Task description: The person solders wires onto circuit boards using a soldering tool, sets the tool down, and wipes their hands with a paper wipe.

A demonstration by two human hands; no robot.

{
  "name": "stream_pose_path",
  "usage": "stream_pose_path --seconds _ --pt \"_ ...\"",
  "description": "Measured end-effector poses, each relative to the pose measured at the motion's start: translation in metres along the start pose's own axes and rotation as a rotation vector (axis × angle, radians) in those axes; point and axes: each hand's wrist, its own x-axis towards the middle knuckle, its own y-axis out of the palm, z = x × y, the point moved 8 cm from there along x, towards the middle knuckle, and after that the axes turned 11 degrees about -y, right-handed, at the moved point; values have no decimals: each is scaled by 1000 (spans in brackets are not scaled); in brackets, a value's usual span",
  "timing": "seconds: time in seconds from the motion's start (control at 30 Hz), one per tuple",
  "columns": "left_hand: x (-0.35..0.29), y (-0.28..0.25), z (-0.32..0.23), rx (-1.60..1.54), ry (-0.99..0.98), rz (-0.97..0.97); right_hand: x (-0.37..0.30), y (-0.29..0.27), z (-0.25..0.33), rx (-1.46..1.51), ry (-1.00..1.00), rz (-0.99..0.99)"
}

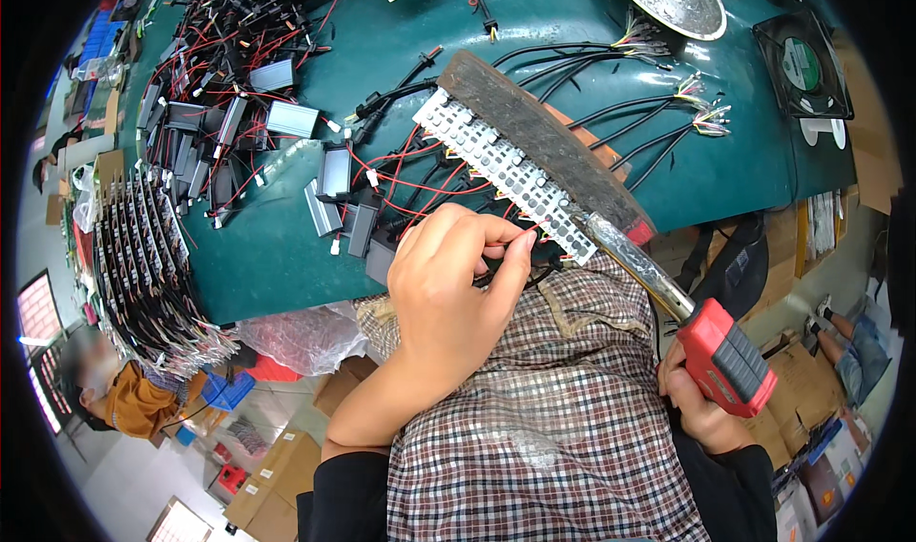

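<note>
Fingers of the left hand (453, 280) pinch a thin red wire (540, 224) between thumb and forefinger, at the near edge of a white circuit board (506, 175). That forearm (382, 413) slants up and rightward from a black sleeve (334, 499), back of the hand uppermost. The board lies slantwise along a dark block (544, 141) at the edge of the green table (248, 275). Farther right, a red-and-black soldering iron (730, 356) points up and left, its tip near the board's right end. Lower right, the right hand (701, 408) grasps the iron's handle, its fingers partly hidden.
</note>
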Motion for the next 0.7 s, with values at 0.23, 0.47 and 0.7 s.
stream_pose_path --seconds 0.23,0.47,0.7 --pt "0 8 1 42 18 -30 4 1 7 -70 -80 -30" --pt "0 10 2 12 1 -36 6 7 1 30 -33 2" --pt "-1 11 2 28 22 -40 6 10 -4 19 -52 33"
